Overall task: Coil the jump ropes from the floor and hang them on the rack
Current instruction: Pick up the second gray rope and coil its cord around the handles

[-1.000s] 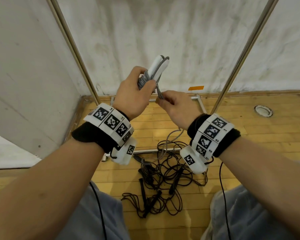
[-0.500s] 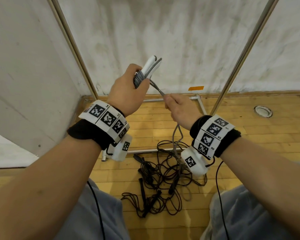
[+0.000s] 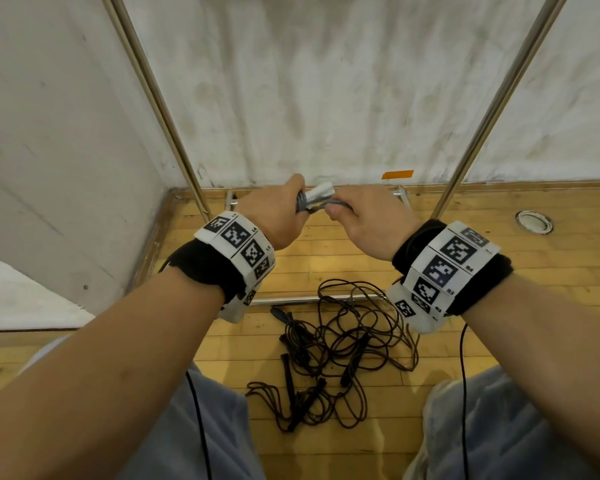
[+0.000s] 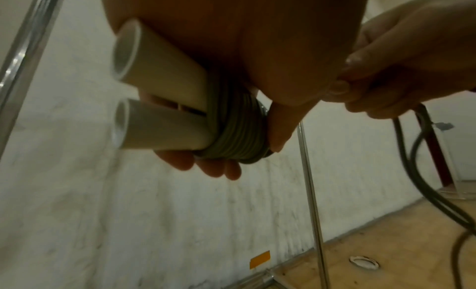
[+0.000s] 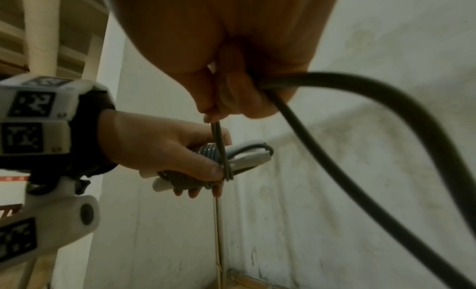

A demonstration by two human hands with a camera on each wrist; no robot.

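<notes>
Head view showed the left hand curled round the two white handles of a grey jump rope, its cord already wound in tight ridged turns about them, while the right hand, touching close on the right, pinched the free cord between thumb and fingers. The handles lay side by side, long axis running roughly left to right across the body, open hollow ends away from the right hand; the next wrap would, I judged, pass crosswise over that axis, fed by the right hand. The cord looked smooth, rubbery and round, the handles hard matt plastic tubes. Below on the wooden floor lay a tangled heap of thin black jump ropes, just before the rack of shiny metal tubing against the pale wall
</notes>
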